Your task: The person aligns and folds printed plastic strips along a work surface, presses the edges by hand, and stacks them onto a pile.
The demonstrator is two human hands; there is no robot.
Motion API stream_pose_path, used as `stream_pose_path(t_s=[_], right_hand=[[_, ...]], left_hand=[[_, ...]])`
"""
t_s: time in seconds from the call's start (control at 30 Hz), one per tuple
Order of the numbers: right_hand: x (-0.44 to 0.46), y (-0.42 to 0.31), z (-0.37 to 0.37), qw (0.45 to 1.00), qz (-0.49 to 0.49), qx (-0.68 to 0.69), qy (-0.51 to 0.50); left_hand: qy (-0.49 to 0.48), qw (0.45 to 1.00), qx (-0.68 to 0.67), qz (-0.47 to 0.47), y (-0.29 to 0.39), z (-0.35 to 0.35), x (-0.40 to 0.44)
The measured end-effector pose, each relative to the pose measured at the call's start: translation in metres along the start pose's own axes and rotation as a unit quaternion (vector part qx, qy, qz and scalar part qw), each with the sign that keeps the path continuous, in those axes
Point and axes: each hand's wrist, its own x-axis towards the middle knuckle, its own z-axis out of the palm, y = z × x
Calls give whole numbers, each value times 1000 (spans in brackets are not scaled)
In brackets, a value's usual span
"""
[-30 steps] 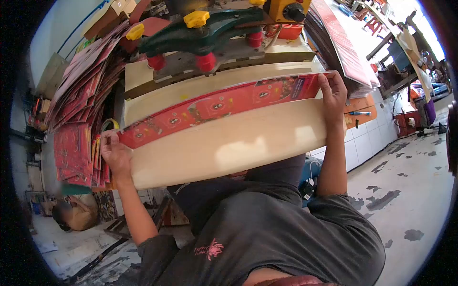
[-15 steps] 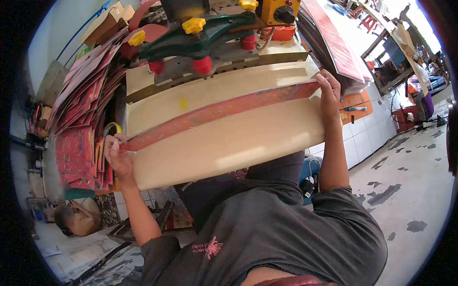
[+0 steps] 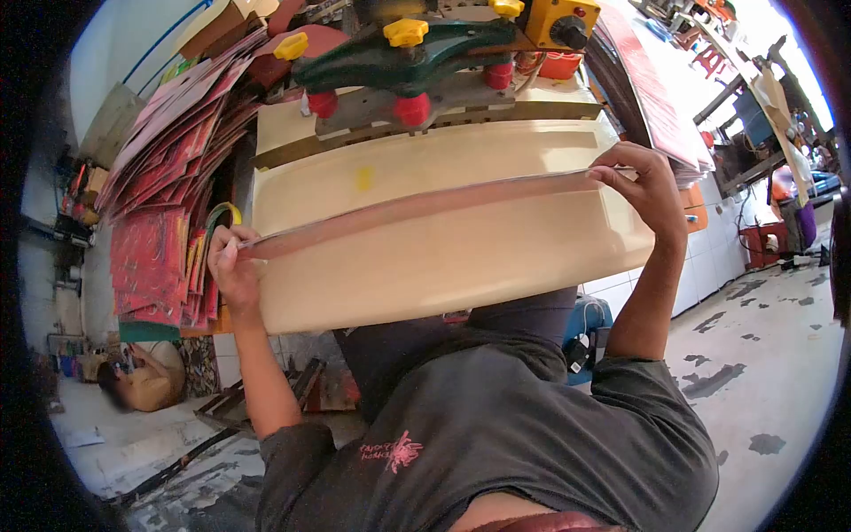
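Observation:
A long thin sheet point(image 3: 425, 206) with a dull red face is stretched between my two hands, seen almost edge-on and slightly blurred. My left hand point(image 3: 236, 270) is closed on its left end, with the thumb and fingers pinched at the edge. At the other end, my right hand point(image 3: 640, 177) pinches the corner, wrist raised and fingers bent over. Below and behind the sheet lies a smooth cream work surface point(image 3: 443, 270) with a rounded front edge. Beyond it stands a machine with a dark green arm point(image 3: 412, 66), yellow knobs and red feet.
Red printed sheets point(image 3: 155, 262) are stacked in a leaning pile at the left. Another stack point(image 3: 643, 84) stands at the right, near a yellow control box point(image 3: 561, 25) with a black dial. A person point(image 3: 151, 381) is low down at the far left.
The sheet has tilted, so less of its red face shows. My right hand has turned, its wrist now higher and its fingers arched over the corner. The whole view has shifted slightly.

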Motion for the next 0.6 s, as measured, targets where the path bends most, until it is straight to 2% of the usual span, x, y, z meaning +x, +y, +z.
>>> stream_pose_path(t_s=[0.17,0.33,0.4,0.6], right_hand=[[12,-29,23,998,-11,-66,-20],[28,-55,53,996,-55,-20,-69],[37,-67,62,993,-65,-30,-93],[62,-101,92,980,-130,-29,-147]], left_hand=[[-7,999,22,23,5,5,2],[2,999,44,7,6,5,-2],[-18,999,34,14,6,3,-1],[0,999,37,13,7,5,-3]])
